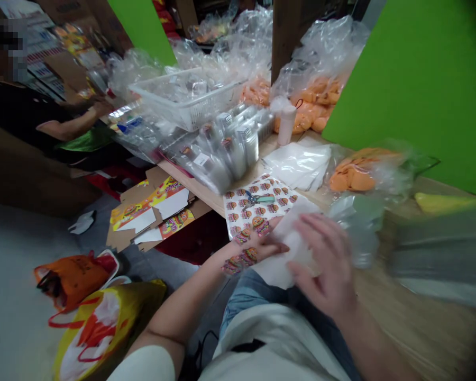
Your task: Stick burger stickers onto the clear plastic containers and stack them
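My left hand [273, 245] holds a thin white sheet [275, 267] in front of my lap, thumb on its near face. Several burger stickers [241, 256] are stuck on the back of that hand and wrist. My right hand [327, 259], smeared by motion, is over the sheet's right side with thumb and fingers apart. Whether it touches the sheet I cannot tell. Beyond the hands, a burger-patterned sheet [238, 198] lies on the table, with a small cutter with mint-green handles [265, 199] on top.
Stacked clear packs [222, 159], a white basket [186, 108], a pale cup [287, 125] and bagged orange pieces [353, 174] crowd the table [428, 328]. Flattened printed boxes [143, 211] are at left, above carrier bags [103, 328] on the floor. Another person [24, 119] works at far left.
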A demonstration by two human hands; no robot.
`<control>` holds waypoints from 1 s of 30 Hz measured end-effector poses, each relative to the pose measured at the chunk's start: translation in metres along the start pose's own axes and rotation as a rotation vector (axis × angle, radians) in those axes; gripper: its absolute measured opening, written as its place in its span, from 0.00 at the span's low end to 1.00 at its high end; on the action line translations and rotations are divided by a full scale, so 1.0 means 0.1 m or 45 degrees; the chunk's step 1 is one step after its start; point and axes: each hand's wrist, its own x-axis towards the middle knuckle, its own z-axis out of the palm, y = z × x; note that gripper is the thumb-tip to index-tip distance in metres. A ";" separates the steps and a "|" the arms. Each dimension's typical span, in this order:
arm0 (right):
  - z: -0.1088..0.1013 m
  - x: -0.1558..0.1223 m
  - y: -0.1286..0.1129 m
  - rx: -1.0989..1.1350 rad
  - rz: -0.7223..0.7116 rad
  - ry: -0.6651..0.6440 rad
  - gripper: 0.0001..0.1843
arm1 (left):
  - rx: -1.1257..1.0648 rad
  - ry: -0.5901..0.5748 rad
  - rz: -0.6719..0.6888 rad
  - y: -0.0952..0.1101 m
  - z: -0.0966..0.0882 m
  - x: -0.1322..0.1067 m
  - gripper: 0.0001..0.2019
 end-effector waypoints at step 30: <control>0.08 -0.05 -0.04 -0.097 0.039 -0.011 0.17 | -0.159 0.385 0.228 0.01 -0.15 0.11 0.51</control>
